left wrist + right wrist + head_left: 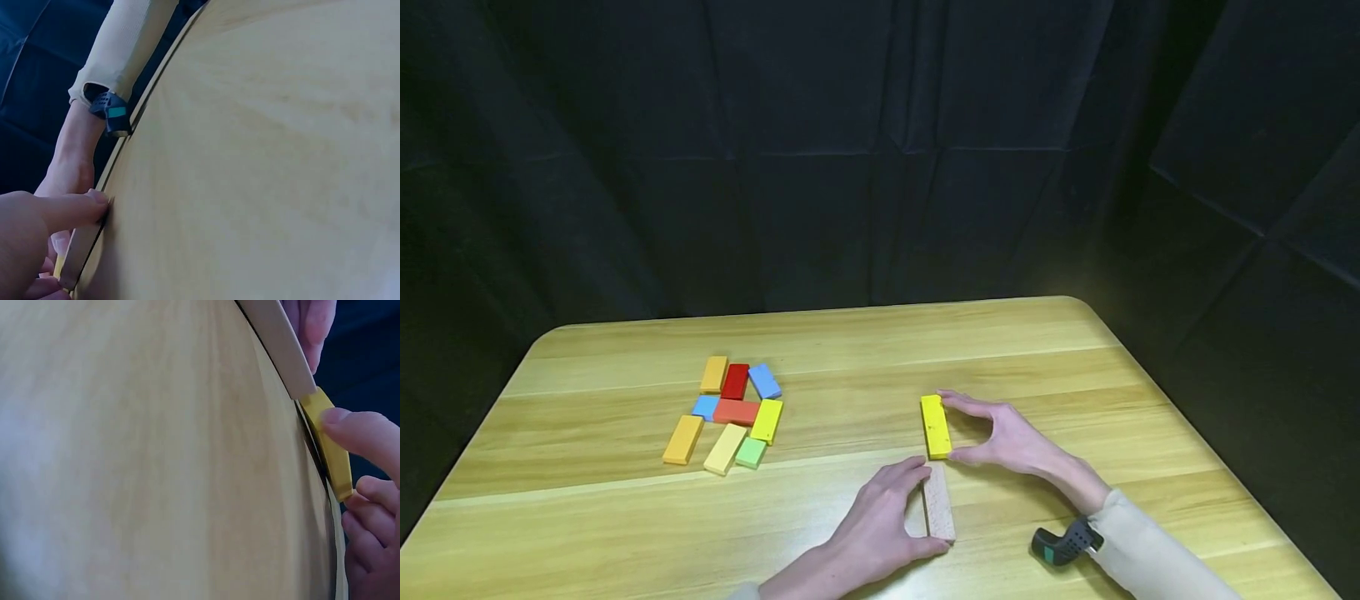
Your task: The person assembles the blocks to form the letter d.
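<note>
Two long blocks stand end to end on the table, a yellow block (936, 427) farther away and a pale pinkish wooden block (938, 504) nearer. My left hand (878, 525) holds the pale block between the thumb at its near end and the fingers at its far end. From the right side, my right hand (1011, 437) grips the yellow block, index finger at the far corner and thumb at the near one. In the right wrist view the yellow block (335, 459) meets the end of the pale block (281, 347).
At left on the wooden table (625, 533) lies a loose group of flat blocks, among them a red block (736, 412), a blue block (764, 381), an orange block (683, 440) and a green block (751, 452). A dark curtain (850, 167) hangs behind the table.
</note>
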{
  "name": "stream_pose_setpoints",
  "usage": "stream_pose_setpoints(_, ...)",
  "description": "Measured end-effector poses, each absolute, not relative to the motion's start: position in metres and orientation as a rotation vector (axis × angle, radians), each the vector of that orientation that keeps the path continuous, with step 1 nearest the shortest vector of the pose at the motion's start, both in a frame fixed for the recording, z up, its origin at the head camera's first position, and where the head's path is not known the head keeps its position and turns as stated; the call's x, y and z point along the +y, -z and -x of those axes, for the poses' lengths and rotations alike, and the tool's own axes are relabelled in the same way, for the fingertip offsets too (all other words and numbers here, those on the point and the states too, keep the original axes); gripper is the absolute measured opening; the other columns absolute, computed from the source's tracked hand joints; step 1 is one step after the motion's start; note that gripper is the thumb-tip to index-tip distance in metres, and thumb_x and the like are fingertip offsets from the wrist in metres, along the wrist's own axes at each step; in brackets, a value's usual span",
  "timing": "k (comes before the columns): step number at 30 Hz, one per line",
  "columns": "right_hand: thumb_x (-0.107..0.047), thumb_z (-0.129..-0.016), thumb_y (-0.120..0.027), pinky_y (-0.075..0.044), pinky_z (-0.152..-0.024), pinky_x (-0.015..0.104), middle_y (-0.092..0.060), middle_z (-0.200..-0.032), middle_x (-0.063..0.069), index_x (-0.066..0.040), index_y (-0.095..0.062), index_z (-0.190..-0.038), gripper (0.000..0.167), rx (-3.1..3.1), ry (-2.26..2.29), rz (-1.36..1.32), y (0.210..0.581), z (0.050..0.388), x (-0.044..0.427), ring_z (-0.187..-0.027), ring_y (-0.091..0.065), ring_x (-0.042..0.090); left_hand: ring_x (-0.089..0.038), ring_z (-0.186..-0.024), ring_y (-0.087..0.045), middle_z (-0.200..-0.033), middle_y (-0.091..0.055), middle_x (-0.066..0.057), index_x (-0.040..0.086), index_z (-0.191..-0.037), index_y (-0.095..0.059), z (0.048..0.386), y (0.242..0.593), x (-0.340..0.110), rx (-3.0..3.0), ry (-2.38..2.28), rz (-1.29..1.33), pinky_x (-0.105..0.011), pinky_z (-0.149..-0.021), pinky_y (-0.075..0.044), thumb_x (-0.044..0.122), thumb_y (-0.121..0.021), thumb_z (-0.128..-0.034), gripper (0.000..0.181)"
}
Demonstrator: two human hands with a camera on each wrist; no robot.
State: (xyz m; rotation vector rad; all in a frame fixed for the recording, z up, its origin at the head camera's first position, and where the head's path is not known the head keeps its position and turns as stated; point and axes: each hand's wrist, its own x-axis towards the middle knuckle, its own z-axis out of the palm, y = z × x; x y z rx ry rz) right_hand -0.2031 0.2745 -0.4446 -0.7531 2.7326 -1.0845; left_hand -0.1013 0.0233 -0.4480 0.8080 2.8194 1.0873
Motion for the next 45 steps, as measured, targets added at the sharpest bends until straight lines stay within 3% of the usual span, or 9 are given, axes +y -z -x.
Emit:
stream_pose_setpoints(4, -0.049, -0.076, -0.084, -0.030, -0.117, 0.057, -0.045, -0.153, -0.011, -0.026, -0.051, -0.147, 0.081, 2.729, 1.073, 0.760, 0.447, 0.204, 0.275, -0.144, -0.039, 0.025, -0.027, -0.136, -0.049, -0.150, -0.049, -0.007, 0.006, -0.139, -0.055, 0.101, 0.450, 0.026, 2.815, -1.105, -0.791, -0.046, -0.109, -0.045, 0.046, -0.085, -0.0760, 0.081)
stream_pose_setpoints(15, -0.045, -0.080, -0.082, -0.027, -0.117, 0.061, -0.043, -0.156, -0.003, -0.021, -0.048, -0.149, 0.080, 2.695, 1.105, 0.800, 0.450, 0.204, 0.275, -0.145, -0.037, 0.031, -0.029, -0.136, -0.048, -0.151, -0.048, -0.010, 0.006, -0.140, -0.054, 0.101, 0.452, 0.025, 2.809, -1.108, -0.824, -0.047, -0.108, -0.046, 0.051, -0.082, -0.0770, 0.082)
stream_pose_setpoints(24, -0.041, -0.088, -0.075, -0.028, -0.117, 0.059, -0.044, -0.156, 0.000, -0.014, -0.052, -0.146, 0.068, 2.697, 1.139, 0.806, 0.449, 0.202, 0.269, -0.146, -0.036, 0.031, -0.028, -0.135, -0.050, -0.148, -0.052, -0.011, 0.006, -0.138, -0.056, 0.101, 0.453, 0.023, 2.842, -1.106, -0.864, -0.045, -0.109, -0.046, 0.046, -0.082, -0.0792, 0.076)
stream_pose_setpoints(45, -0.040, -0.088, -0.075, -0.028, -0.118, 0.056, -0.043, -0.156, -0.001, -0.013, -0.055, -0.144, 0.065, 2.677, 1.139, 0.820, 0.449, 0.203, 0.262, -0.147, -0.034, 0.028, -0.027, -0.138, -0.047, -0.152, -0.047, -0.012, 0.003, -0.142, -0.052, 0.103, 0.455, 0.029, 2.851, -1.101, -0.865, -0.044, -0.111, -0.044, 0.042, -0.080, -0.0821, 0.077)
